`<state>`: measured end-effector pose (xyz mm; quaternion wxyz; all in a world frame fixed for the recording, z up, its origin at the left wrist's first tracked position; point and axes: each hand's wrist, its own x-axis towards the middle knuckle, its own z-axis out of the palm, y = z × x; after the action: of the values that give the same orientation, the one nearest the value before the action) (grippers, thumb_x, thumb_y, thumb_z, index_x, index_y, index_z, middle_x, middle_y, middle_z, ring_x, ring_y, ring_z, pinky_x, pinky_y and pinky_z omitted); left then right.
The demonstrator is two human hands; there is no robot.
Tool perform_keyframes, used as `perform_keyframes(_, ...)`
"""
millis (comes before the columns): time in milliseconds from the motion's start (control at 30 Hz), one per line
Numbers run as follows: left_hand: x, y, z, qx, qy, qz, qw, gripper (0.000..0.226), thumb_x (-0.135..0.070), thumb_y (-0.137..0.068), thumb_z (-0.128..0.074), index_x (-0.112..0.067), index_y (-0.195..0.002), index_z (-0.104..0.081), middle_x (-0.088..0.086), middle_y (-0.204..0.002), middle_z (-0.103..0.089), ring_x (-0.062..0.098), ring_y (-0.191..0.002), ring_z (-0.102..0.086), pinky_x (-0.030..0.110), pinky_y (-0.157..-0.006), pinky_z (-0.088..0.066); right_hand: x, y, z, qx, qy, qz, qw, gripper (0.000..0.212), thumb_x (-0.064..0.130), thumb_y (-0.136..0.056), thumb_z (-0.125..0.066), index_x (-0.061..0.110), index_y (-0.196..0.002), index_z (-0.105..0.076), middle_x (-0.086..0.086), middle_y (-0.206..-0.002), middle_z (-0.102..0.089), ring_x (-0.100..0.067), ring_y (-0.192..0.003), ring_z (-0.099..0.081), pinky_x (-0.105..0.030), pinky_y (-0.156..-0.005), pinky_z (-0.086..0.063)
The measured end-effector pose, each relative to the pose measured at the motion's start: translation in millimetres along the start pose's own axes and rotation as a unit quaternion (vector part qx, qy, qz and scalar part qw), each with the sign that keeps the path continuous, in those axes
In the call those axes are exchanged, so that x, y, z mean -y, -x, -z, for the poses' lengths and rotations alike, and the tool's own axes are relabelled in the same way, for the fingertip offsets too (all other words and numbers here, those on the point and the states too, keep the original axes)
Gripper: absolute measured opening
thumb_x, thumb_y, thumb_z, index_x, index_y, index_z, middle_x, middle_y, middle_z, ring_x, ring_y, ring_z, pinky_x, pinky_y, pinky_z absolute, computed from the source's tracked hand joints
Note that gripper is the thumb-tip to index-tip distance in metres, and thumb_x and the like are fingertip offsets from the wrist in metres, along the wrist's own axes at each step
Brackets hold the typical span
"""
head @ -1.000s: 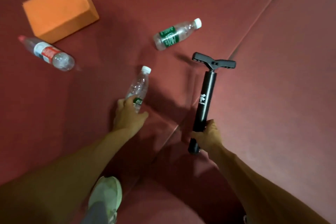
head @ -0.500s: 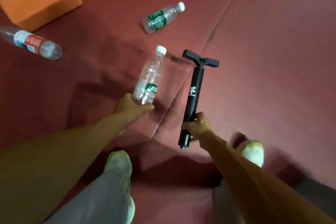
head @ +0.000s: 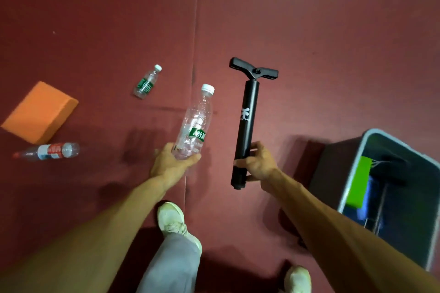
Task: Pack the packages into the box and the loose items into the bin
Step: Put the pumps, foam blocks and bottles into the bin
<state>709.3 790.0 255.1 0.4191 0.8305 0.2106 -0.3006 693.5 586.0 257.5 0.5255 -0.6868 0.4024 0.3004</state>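
Observation:
My left hand grips the base of a clear plastic bottle with a green label and white cap, held above the red floor. My right hand holds the lower barrel of a black hand pump, its T-handle pointing away from me. A dark bin with a pale rim stands at the right, with a green item and a blue one inside. On the floor lie a green-labelled bottle, a red-labelled bottle and an orange block.
The floor is red matting with a seam running away from me. My two white shoes stand on it below my arms. Open floor stretches ahead and to the upper right.
I have stood up and turned right; both held items rose from the floor. The bin has come into view at the right, and the floor items shifted left.

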Motion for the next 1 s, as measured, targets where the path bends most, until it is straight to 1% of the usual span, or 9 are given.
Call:
perform_keyframes(67,-14.4,28.8,-26.5,0.017,-0.018,-0.023,0.999,0.043,-0.045,-0.078,-0.072,-0.017,-0.107,-0.060,0.001,-0.104,-0.063,0.018,-0.093,-0.060,0.020,-0.066,-0.041,-27.9,17.7,39.7,-0.016,-0.016,0.003,1.000,0.044,-0.002,-0.078,-0.069,0.012,-0.111,-0.043,-0.003,-0.095,-0.056,-0.029,-0.090,-0.063,-0.055,-0.078,-0.056)
perform_keyframes(133,-29.4,57.2,-59.6,0.028,-0.071,-0.048,0.996,0.048,-0.051,-0.083,-0.062,-0.014,-0.113,-0.058,0.006,-0.114,-0.057,0.024,-0.108,-0.056,0.027,-0.079,-0.042,-63.4,31.2,85.6,-0.039,-0.027,0.002,0.999,0.045,0.000,-0.077,-0.071,0.013,-0.111,-0.046,-0.005,-0.102,-0.058,-0.031,-0.094,-0.064,-0.054,-0.075,-0.057)
perform_keyframes(233,-55.7,106.0,-123.1,0.040,-0.122,-0.090,0.988,0.048,-0.049,-0.084,-0.061,-0.012,-0.115,-0.055,0.009,-0.113,-0.048,0.029,-0.122,-0.046,0.033,-0.096,-0.038,-129.3,55.1,165.0,-0.081,-0.015,0.020,0.996,0.045,0.005,-0.073,-0.076,0.015,-0.108,-0.050,-0.006,-0.107,-0.062,-0.026,-0.088,-0.064,-0.035,-0.062,-0.054)
perform_keyframes(300,-76.5,142.2,-171.0,0.042,-0.122,-0.101,0.987,0.044,-0.047,-0.081,-0.067,-0.017,-0.113,-0.057,0.004,-0.106,-0.045,0.025,-0.113,-0.050,0.028,-0.092,-0.038,-175.2,71.9,222.9,-0.099,-0.015,0.027,0.995,0.049,0.004,-0.072,-0.077,0.014,-0.112,-0.051,-0.006,-0.104,-0.066,-0.025,-0.088,-0.064,-0.032,-0.068,-0.053)
perform_keyframes(400,-105.3,197.1,-244.0,0.045,-0.112,-0.100,0.988,0.046,-0.053,-0.067,-0.072,-0.026,-0.101,-0.059,0.002,-0.106,-0.051,0.019,-0.096,-0.056,0.026,-0.085,-0.042,-245.0,103.3,311.8,-0.131,-0.023,0.000,0.991,0.049,0.005,-0.071,-0.076,0.014,-0.113,-0.051,-0.007,-0.103,-0.068,-0.028,-0.093,-0.067,-0.046,-0.085,-0.055)
perform_keyframes(467,-119.5,228.9,-287.4,0.050,-0.104,-0.097,0.989,0.053,-0.057,-0.058,-0.070,-0.025,-0.099,-0.060,0.003,-0.106,-0.055,0.021,-0.093,-0.061,0.031,-0.084,-0.049,-285.0,122.3,366.2,-0.153,0.000,-0.004,0.988,0.046,0.008,-0.070,-0.076,0.015,-0.109,-0.052,-0.008,-0.103,-0.068,-0.028,-0.092,-0.066,-0.041,-0.084,-0.054)
perform_keyframes(567,-135.0,265.7,-341.3,0.070,-0.114,-0.087,0.987,0.051,-0.053,-0.062,-0.076,-0.022,-0.100,-0.060,0.002,-0.105,-0.060,0.020,-0.093,-0.063,0.034,-0.084,-0.051,-328.7,146.5,432.5,-0.179,0.027,-0.017,0.983,0.047,0.011,-0.071,-0.076,0.014,-0.111,-0.052,-0.008,-0.106,-0.066,-0.028,-0.093,-0.064,-0.038,-0.082,-0.053)
perform_keyframes(767,-144.2,282.3,-433.3,0.117,-0.109,-0.063,0.985,0.057,-0.049,-0.070,-0.078,-0.010,-0.106,-0.058,-0.001,-0.095,-0.067,0.011,-0.078,-0.064,0.025,-0.067,-0.050,-388.6,136.6,490.8,-0.182,-0.001,-0.046,0.982,0.052,0.008,-0.076,-0.073,0.008,-0.121,-0.047,-0.007,-0.101,-0.061,-0.034,-0.097,-0.064,-0.050,-0.085,-0.053)
perform_keyframes(1000,-127.9,226.1,-509.8,0.165,-0.212,-0.060,0.961,0.064,-0.050,-0.069,-0.078,-0.010,-0.112,-0.054,0.004,-0.110,-0.061,0.020,-0.097,-0.061,0.035,-0.087,-0.052,-432.6,59.2,495.3,-0.160,-0.005,-0.100,0.982,0.055,0.013,-0.077,-0.075,0.007,-0.124,-0.048,-0.011,-0.109,-0.064,-0.032,-0.097,-0.065,-0.046,-0.086,-0.054)
